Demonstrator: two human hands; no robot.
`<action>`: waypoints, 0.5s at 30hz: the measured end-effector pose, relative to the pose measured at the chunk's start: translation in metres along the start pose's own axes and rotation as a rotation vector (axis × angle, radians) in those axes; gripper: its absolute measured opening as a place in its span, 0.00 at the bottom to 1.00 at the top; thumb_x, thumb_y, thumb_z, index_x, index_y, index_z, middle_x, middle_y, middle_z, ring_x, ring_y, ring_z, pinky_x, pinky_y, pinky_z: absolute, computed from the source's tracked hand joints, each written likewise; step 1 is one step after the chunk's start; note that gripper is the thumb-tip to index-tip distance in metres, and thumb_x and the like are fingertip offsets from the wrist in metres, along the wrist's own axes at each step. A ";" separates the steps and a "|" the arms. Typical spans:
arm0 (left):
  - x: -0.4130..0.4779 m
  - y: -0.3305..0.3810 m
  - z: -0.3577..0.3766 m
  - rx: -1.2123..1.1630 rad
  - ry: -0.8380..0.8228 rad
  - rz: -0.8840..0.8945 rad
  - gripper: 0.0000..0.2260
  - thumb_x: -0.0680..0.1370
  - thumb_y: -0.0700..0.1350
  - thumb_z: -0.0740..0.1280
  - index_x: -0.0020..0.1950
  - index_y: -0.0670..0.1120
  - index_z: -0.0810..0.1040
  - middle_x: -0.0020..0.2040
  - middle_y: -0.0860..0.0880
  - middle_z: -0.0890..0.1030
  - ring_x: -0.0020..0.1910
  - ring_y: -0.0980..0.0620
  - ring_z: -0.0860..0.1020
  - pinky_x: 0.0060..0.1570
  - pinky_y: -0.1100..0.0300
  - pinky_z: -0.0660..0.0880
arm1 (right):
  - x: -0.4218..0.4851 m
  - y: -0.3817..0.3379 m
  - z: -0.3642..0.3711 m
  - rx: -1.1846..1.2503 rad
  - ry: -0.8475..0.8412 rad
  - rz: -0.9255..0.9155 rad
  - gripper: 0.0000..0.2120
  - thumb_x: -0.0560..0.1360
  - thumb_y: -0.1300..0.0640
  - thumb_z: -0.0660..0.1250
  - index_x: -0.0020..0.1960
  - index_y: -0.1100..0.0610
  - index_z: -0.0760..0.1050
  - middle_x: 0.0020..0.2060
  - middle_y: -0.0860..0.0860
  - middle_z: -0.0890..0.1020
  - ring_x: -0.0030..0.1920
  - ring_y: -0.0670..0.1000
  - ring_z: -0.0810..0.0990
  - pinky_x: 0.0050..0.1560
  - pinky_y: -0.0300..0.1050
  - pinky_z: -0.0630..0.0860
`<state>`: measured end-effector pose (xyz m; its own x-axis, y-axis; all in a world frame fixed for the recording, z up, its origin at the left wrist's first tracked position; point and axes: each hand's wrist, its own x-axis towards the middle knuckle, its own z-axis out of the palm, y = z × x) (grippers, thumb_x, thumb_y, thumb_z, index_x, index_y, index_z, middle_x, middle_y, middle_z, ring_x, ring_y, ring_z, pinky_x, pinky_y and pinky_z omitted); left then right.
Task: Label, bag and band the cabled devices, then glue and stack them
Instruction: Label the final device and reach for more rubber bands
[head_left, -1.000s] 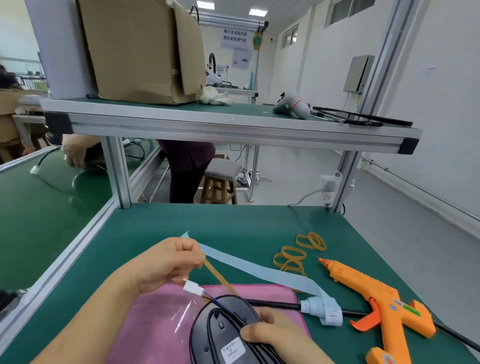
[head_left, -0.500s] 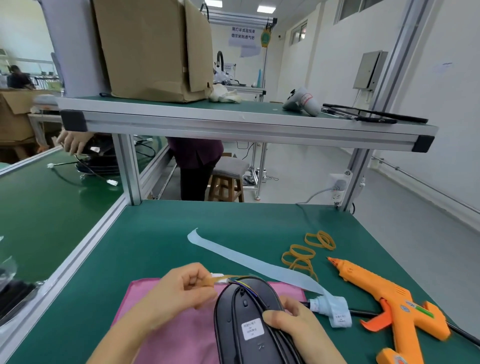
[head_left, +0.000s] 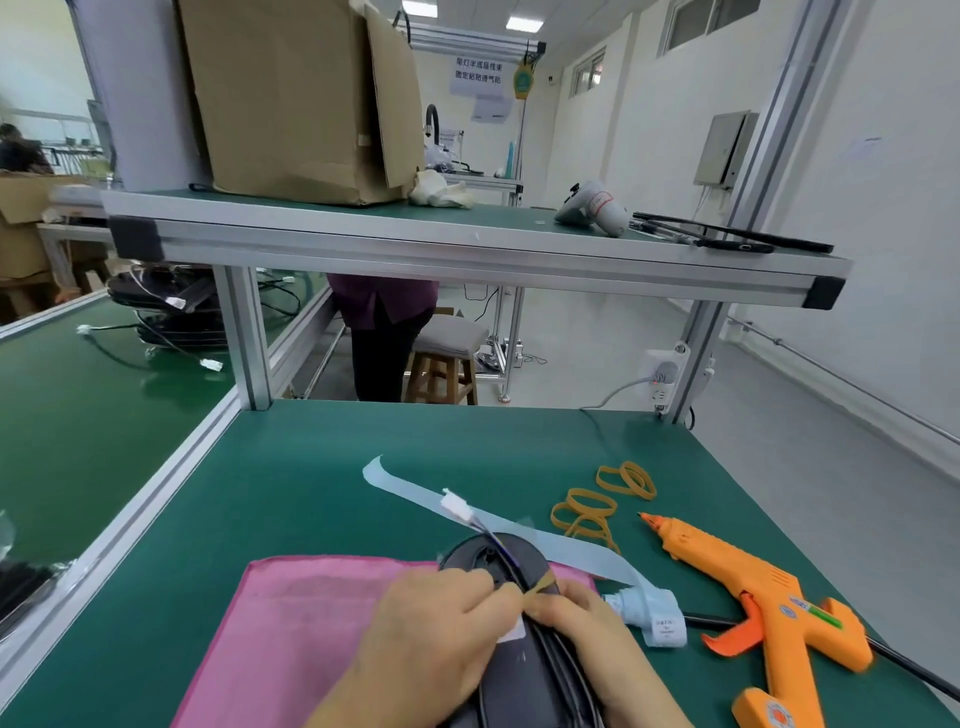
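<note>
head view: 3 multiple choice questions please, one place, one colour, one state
1. Where does the orange plastic glue gun lie? A upper shelf; B green table, right of the black oval device; C wooden stool.
2. What colour is the flat sheet under the device? A pink; B yellow; C white.
3. What are the hands doing? A resting flat; B left hand pinches a tan rubber band, right hand grips the device; C both hold the glue gun.
Key: 1 B, it lies on the table at the right; 2 A, pink shows beside the device; 3 B, the band stretches from the left fingertips.
</note>
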<state>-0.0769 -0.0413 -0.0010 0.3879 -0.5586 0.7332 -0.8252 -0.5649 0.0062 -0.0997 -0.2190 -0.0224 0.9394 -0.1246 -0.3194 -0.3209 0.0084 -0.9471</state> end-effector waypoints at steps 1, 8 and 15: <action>-0.003 -0.002 0.000 0.002 0.033 0.001 0.03 0.75 0.42 0.62 0.41 0.49 0.71 0.30 0.50 0.68 0.28 0.49 0.65 0.22 0.59 0.62 | 0.000 0.000 -0.002 0.046 0.004 -0.015 0.16 0.54 0.53 0.74 0.40 0.58 0.84 0.40 0.56 0.86 0.42 0.54 0.85 0.47 0.48 0.79; -0.036 -0.017 -0.004 -0.579 -0.077 -0.629 0.05 0.73 0.53 0.71 0.42 0.57 0.75 0.28 0.59 0.74 0.27 0.63 0.67 0.30 0.69 0.65 | 0.001 -0.006 -0.003 0.189 0.107 -0.064 0.11 0.65 0.62 0.75 0.46 0.62 0.80 0.36 0.57 0.85 0.35 0.54 0.84 0.37 0.45 0.77; -0.035 -0.015 -0.012 -0.778 -0.040 -0.836 0.04 0.70 0.52 0.72 0.37 0.55 0.78 0.31 0.46 0.78 0.31 0.57 0.72 0.34 0.66 0.69 | 0.001 -0.010 0.006 0.207 0.112 -0.054 0.10 0.71 0.63 0.71 0.51 0.63 0.77 0.40 0.58 0.85 0.38 0.54 0.84 0.38 0.46 0.78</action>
<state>-0.0832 -0.0060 -0.0184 0.9367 -0.2111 0.2794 -0.3277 -0.2469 0.9119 -0.0945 -0.2136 -0.0134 0.9314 -0.2398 -0.2738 -0.2286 0.2001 -0.9527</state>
